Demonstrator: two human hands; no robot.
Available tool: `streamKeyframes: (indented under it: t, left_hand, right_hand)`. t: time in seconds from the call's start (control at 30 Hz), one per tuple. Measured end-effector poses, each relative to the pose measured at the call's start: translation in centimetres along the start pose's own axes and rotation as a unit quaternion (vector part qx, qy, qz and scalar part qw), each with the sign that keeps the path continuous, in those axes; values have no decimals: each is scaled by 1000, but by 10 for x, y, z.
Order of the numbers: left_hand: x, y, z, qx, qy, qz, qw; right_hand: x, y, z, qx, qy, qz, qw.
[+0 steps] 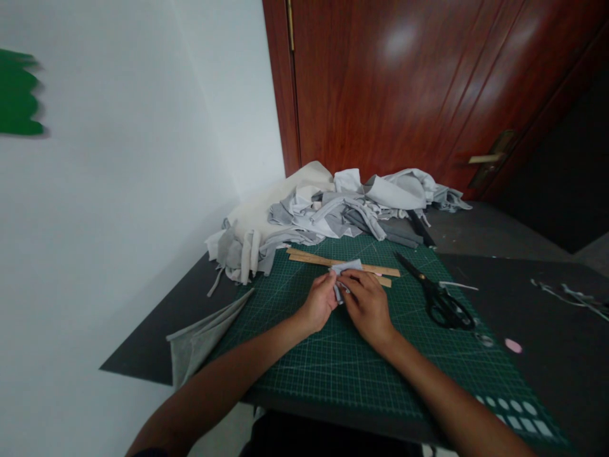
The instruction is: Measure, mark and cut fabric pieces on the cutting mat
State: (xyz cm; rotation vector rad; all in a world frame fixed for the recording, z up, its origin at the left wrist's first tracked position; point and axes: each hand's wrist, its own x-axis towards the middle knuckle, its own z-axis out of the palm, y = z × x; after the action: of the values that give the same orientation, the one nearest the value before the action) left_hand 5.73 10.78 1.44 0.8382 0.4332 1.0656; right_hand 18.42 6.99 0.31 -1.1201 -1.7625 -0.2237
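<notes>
Hands meet at the middle of the green mat (361, 368), and I see both working one small grey scrap (343, 269). My left hand (318, 303) pinches the scrap's near edge, fingers curled tight on it. My right hand (367, 303) lies just beside, its fingers closed over the same scrap from the right, so the two hands touch. The scrap sits on the mat, its far end lying against the wooden rulers (342, 261), which lie flat across the mat's far part.

Scissors (440, 298) with black handles rest on the mat to the right of my right hand, apart from it, blades pointing away. Beyond the rulers a heap (333, 209) of grey and white cloth spreads over the table (523, 298) up to the red-brown door (428, 82). A grey cloth piece (200, 343) hangs off the mat's left edge. A small pink bit (513, 346) lies on the table near the mat's right edge.
</notes>
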Motion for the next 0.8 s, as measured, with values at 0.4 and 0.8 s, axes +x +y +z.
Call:
streamKeyframes:
  t: [0.4, 0.8]
  left_hand:
    - [-2, 0, 3, -15, -29, 20, 999]
    - [-3, 5, 3, -20, -7, -9, 1000]
  right_hand:
    - [2, -2, -7, -41, -31, -48, 998]
    - [2, -4, -8, -46, -36, -74, 996]
